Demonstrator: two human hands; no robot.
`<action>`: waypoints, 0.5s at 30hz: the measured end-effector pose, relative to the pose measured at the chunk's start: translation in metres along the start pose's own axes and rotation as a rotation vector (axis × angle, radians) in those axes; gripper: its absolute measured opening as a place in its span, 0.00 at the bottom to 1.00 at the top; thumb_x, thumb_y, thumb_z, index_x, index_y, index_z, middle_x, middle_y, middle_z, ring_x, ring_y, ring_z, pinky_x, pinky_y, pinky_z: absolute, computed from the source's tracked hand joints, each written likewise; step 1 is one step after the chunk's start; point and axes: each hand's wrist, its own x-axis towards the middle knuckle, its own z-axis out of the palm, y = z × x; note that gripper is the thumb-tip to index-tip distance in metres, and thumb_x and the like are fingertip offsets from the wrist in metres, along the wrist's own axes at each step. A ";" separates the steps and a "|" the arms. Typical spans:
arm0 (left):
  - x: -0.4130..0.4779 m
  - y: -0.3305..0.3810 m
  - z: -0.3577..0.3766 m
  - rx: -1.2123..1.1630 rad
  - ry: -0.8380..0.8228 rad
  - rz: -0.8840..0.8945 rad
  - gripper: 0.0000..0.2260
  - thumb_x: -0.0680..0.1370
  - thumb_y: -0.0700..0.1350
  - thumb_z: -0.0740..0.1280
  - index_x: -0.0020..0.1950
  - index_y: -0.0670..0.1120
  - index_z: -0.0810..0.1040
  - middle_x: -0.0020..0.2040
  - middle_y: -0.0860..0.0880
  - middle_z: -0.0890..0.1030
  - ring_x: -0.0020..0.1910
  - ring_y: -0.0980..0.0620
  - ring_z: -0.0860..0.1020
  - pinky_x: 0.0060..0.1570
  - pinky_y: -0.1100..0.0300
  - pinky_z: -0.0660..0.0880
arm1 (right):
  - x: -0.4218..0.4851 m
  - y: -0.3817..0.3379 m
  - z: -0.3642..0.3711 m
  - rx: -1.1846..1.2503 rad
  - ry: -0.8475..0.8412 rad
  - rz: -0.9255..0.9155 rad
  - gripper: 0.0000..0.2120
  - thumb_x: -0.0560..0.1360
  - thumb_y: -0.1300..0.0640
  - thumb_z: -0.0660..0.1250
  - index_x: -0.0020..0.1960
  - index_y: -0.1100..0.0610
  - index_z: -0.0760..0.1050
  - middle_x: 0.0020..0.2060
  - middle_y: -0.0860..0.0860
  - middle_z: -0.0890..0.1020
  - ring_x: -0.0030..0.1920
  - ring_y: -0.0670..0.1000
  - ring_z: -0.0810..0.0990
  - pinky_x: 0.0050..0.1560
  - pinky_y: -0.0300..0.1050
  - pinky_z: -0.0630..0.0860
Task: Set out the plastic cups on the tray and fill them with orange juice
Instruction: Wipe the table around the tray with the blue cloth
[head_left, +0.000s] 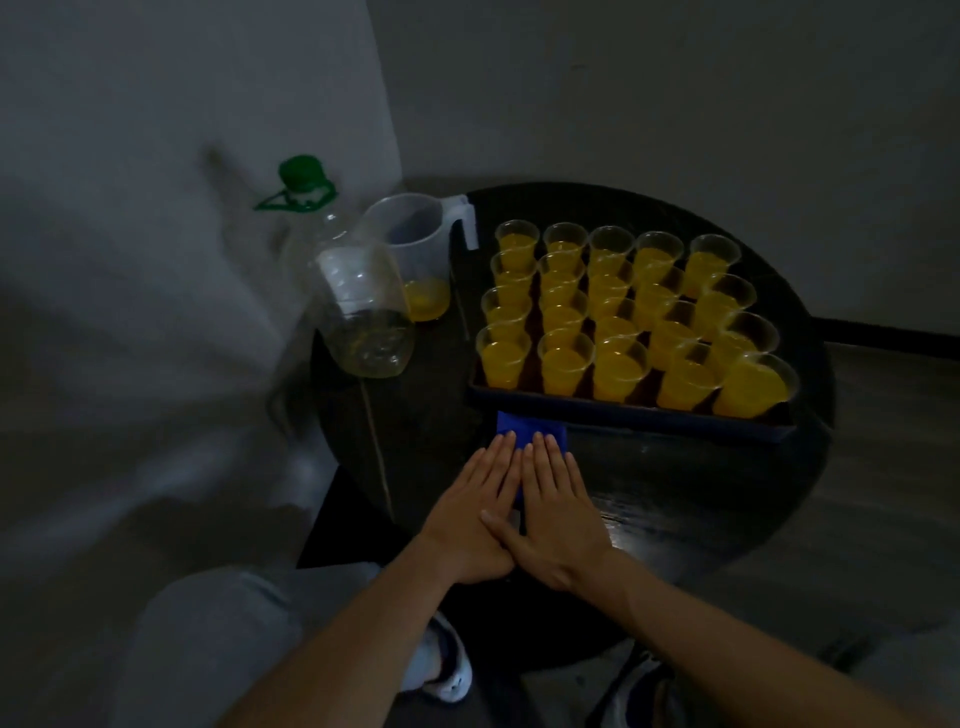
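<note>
**Juice (565, 371) filling the cups, both hands lying flat on a blue sheet**

Plastic cups (618, 364) are standing packed rim to rim on the dark rectangular tray (623, 413), five across in each row. Each one in view is holding orange juice to well over half its height. The tray is sitting on the far right part of a dark round table (701, 493).

Just left of the tray, a clear measuring jug (415, 244) is standing upright with its handle facing the tray, and only a shallow layer of juice is sitting in its bottom. In front of the jug and touching it in the view, a large clear bottle (358, 296) with a green cap (300, 171) is standing closed, showing no more than a faint yellowish film at its base.

The left hand (470, 519) and the right hand (561, 519) are lying palm down, side by side, with fingers straight and close together and the thumbs crossing. Neither is gripping anything. Both are pressing flat on a blue rectangular sheet (524, 426), whose far edge is reaching the tray's near rim. Whether it is cloth or card cannot be told.
</note>
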 end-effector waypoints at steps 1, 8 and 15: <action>-0.005 -0.007 0.000 0.000 -0.003 -0.016 0.45 0.78 0.65 0.53 0.81 0.44 0.30 0.79 0.45 0.26 0.77 0.51 0.26 0.80 0.50 0.36 | 0.005 -0.007 0.001 -0.010 -0.005 -0.019 0.51 0.71 0.22 0.32 0.79 0.58 0.33 0.79 0.56 0.35 0.77 0.54 0.29 0.77 0.52 0.33; -0.037 -0.046 0.002 -0.017 0.041 -0.139 0.44 0.79 0.65 0.52 0.80 0.43 0.30 0.78 0.45 0.25 0.77 0.51 0.24 0.78 0.52 0.32 | 0.037 -0.050 0.005 -0.068 -0.044 -0.164 0.48 0.74 0.25 0.36 0.79 0.60 0.34 0.79 0.58 0.36 0.77 0.55 0.29 0.77 0.53 0.33; -0.057 -0.080 0.006 -0.040 0.044 -0.244 0.44 0.78 0.65 0.50 0.80 0.42 0.30 0.79 0.44 0.26 0.77 0.50 0.24 0.79 0.51 0.34 | 0.063 -0.085 0.006 -0.105 -0.085 -0.252 0.48 0.74 0.24 0.35 0.78 0.59 0.33 0.78 0.57 0.34 0.77 0.55 0.28 0.78 0.54 0.34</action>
